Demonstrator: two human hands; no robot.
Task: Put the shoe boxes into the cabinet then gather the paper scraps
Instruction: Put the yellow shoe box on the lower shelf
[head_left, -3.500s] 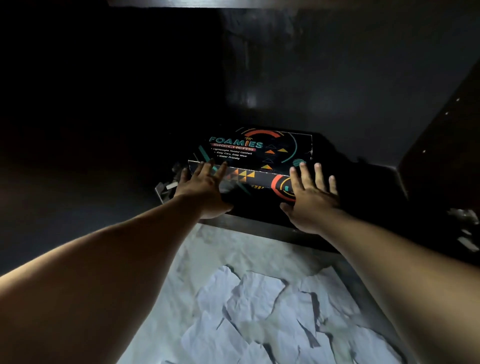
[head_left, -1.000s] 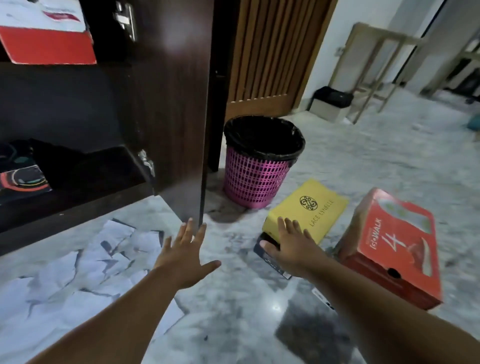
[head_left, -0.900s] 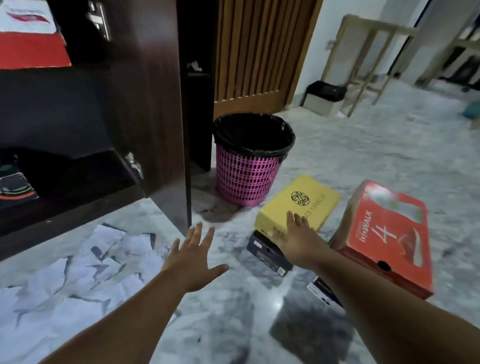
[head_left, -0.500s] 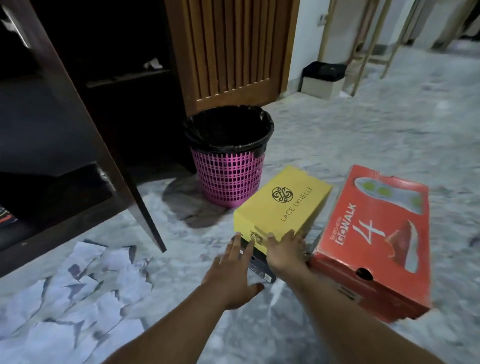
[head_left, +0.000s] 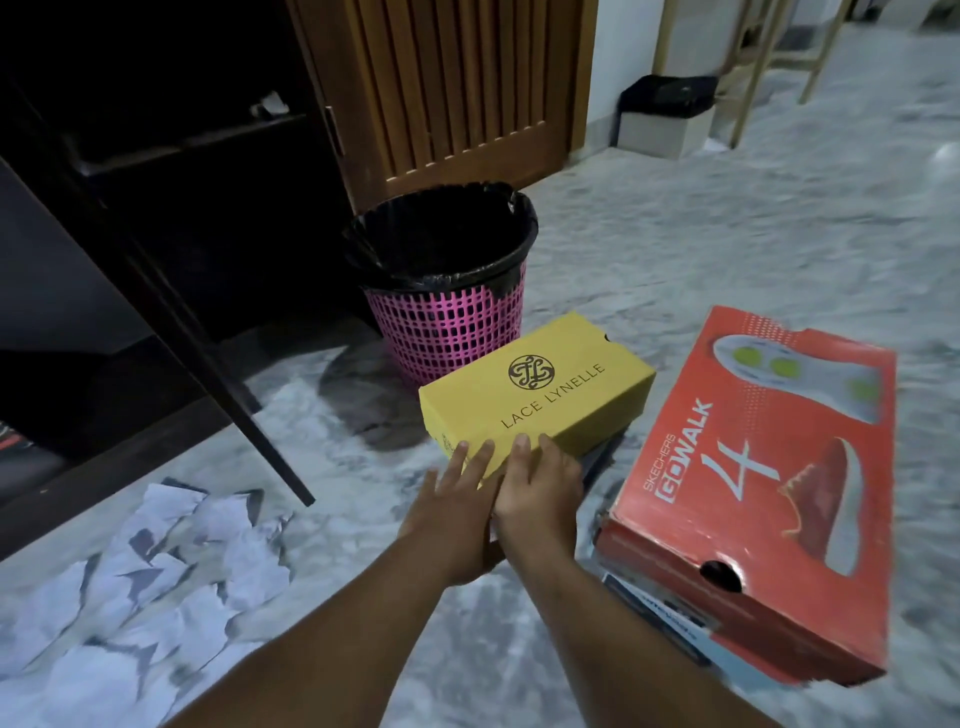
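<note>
The yellow Lace Lynelle shoe box (head_left: 540, 387), lying on a darker box on the marble floor (head_left: 675, 234) beside the pink wastebasket (head_left: 447, 332), looks light, rigid cardboard, best lifted by its short ends; the left hand (head_left: 457, 499) and right hand (head_left: 540, 483) lie flat-fingered on its near end, gripping nothing.

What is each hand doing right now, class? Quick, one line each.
Left hand: open, straight fingers against the near end of the yellow shoe box.
Right hand: fingers on the same box's near end; grip cannot be told.
</note>
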